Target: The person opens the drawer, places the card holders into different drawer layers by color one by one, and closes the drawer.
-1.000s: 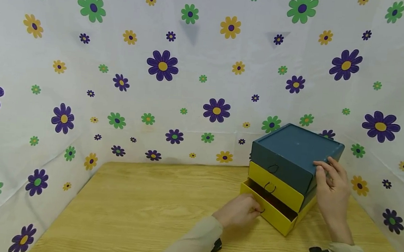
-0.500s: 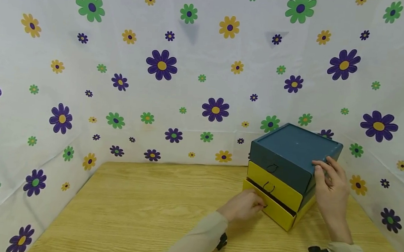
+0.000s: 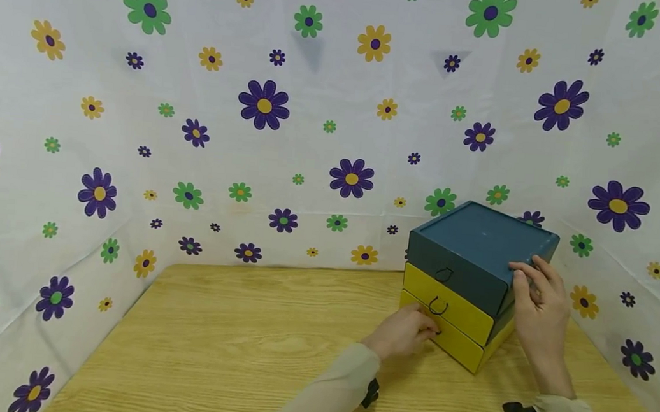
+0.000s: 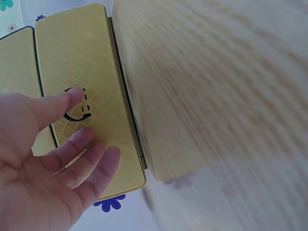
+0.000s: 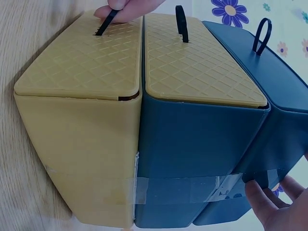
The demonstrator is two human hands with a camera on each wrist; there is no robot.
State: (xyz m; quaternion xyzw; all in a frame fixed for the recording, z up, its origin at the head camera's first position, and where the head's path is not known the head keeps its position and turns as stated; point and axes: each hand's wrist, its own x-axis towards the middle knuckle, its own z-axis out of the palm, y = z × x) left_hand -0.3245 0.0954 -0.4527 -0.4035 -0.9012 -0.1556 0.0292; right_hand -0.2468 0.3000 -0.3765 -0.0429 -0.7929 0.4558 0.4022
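Note:
A stack of three drawer boxes stands at the right of the table, with a blue top unit (image 3: 483,236), a yellow-fronted middle drawer (image 3: 466,314) and a yellow bottom drawer (image 3: 460,350). All three fronts sit flush or nearly so. My left hand (image 3: 404,331) is at the bottom front, its thumb and a finger pinching the black loop pull (image 5: 107,22). In the left wrist view the other fingers (image 4: 103,166) lie loosely bent before the yellow front. My right hand (image 3: 543,313) rests its fingertips on the right edge and side of the blue unit.
Clear tape (image 5: 178,190) runs across the sides of the boxes. Black loops hang on the middle drawer (image 3: 439,305) and top drawer (image 3: 444,275). A flower-printed white sheet (image 3: 311,147) surrounds the wooden table (image 3: 229,339) at the back and sides.
The bottom drawer has slid inward from partly pulled out to about flush, my left hand moving with it, away and to the right. My right hand has stayed on the blue unit.

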